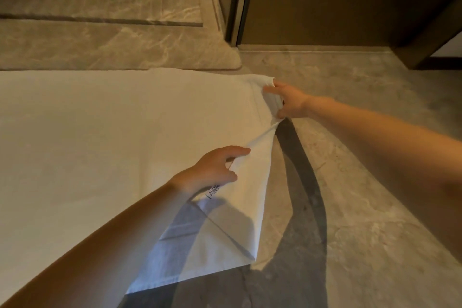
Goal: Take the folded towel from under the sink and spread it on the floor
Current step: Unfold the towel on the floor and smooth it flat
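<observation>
A large white towel [100, 137] lies mostly flat across the marble floor, filling the left and middle of the view. Its right edge is lifted and pulled taut between my hands. My right hand [287, 101] pinches the far right corner, raised a little off the floor. My left hand [217, 169] grips the same edge nearer to me, just above a small printed label. Below my left hand the near right corner is folded over in a triangle and lies in shadow.
A raised marble step [120, 42] with a rounded corner borders the towel's far edge. A dark metal door frame [237, 0] and brown wooden panels [337, 0] stand behind. Bare grey marble floor [362, 170] stretches to the right.
</observation>
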### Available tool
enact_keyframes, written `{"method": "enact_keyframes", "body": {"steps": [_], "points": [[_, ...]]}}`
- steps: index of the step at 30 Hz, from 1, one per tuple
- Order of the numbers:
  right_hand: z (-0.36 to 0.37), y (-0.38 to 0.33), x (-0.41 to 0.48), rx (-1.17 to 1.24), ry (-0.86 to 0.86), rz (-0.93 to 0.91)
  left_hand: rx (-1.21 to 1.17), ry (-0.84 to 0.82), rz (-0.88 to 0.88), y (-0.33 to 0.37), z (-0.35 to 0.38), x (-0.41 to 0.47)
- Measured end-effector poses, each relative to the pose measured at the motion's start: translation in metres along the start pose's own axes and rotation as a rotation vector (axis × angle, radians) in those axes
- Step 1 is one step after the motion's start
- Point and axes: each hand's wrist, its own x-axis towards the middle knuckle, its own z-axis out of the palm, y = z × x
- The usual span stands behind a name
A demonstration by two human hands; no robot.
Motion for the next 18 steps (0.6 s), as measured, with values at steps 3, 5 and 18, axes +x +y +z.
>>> {"method": "enact_keyframes", "body": {"steps": [3, 5, 18], "points": [[0.0, 0.004, 0.002, -0.067, 0.052, -0.033, -0.187, -0.059, 0.018, 0.007, 0.01, 0.002], [-0.002, 0.009, 0.003, -0.099, 0.038, -0.024, -0.182, -0.081, 0.023, 0.009, 0.021, 0.008], [0.044, -0.051, -0.013, -0.194, 0.268, -0.1, 0.895, 0.493, 0.212, -0.029, -0.025, 0.008]]}}
